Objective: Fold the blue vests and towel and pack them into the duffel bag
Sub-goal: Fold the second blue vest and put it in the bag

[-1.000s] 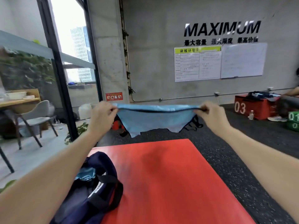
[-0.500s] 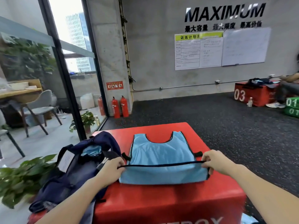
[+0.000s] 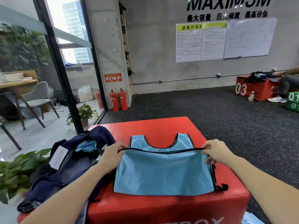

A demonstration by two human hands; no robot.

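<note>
The blue vest [image 3: 163,173] lies flat on the red box [image 3: 161,209], near hem lifted. The left hand [image 3: 111,153] pinches the hem's left corner and the right hand [image 3: 216,151] pinches its right corner, the edge stretched taut between them. This looks like the first fold: the hem should next go forward onto the neckline. The open duffel bag [image 3: 68,165] waits just left, something blue inside.

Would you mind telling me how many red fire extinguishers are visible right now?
3: two fire extinguishers stand side by side against the concrete pillar, and a third stands behind the glass to their left.
</note>
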